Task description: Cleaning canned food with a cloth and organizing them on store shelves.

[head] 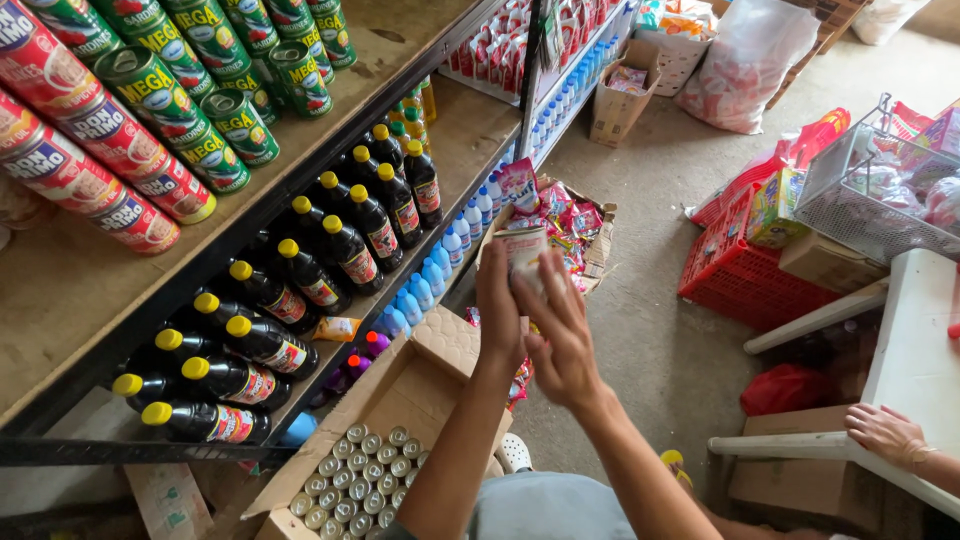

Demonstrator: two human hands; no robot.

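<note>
Our left hand [498, 300] and right hand [560, 335] raised together, fingers closed around a small sachet pack [524, 250], above an open carton of cans [362, 470], beside dark bottles [300, 275] on the shelf [60, 300].

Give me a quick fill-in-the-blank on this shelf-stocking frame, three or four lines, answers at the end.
1. The left hand and right hand together hold a small ____ raised in front of the shelves.
2. The dark bottles on the middle shelf have ____ caps.
3. The open cardboard box below the hands is filled with rows of ____.
4. The plastic crate on the floor to the right is ____ in colour.

Missing words: packet; yellow; cans; red
</note>
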